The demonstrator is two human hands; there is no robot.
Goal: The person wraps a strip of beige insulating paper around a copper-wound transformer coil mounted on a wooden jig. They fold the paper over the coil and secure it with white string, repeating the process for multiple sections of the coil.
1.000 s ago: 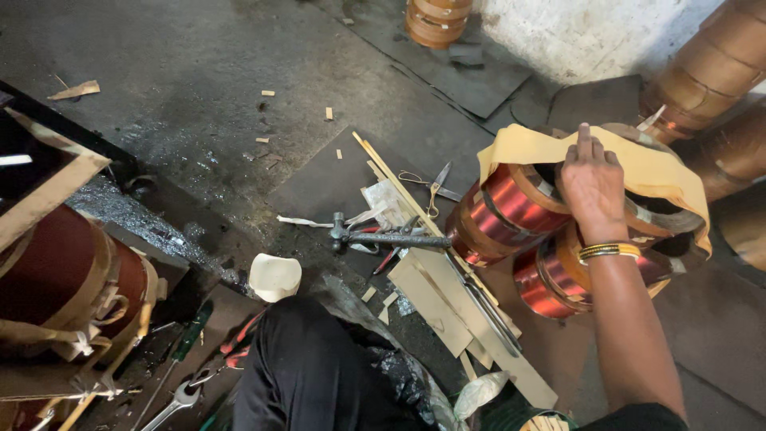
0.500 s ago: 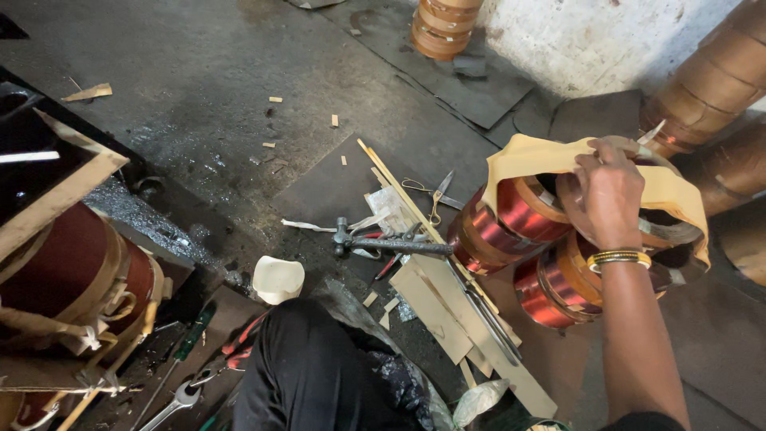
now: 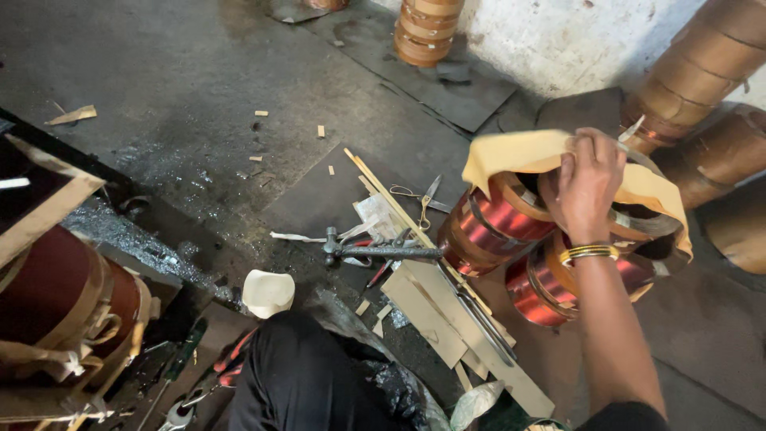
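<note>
Right hand (image 3: pixel 589 185), ringed at the wrist by thin gold bangles (image 3: pixel 589 254), gripping the upper fold of a yellowish sheet of insulating paper (image 3: pixel 511 153) with fingers curled tight. Sheet draping over a cluster of shiny copper-red wound coils (image 3: pixel 501 227), sitting on the floor at the right. Left hand not showing anywhere. Just left of the coils, lying on the grimy concrete: a dark iron hammer (image 3: pixel 375 251), small steel scissors (image 3: pixel 424 199), long pale wooden strips (image 3: pixel 399 207) and flat beige cardboard offcuts (image 3: pixel 427 307). Nearer the body, resting beside a black-trousered knee (image 3: pixel 299 383): a cream curved piece of card (image 3: pixel 267 292). Standing behind against the whitewashed wall: tall brown paper-wrapped cylindrical windings (image 3: pixel 698 68). At the far left, sitting low: a dark red taped coil bound with tan straps (image 3: pixel 68 315), with a chrome spanner (image 3: pixel 179 413) lying below.
</note>
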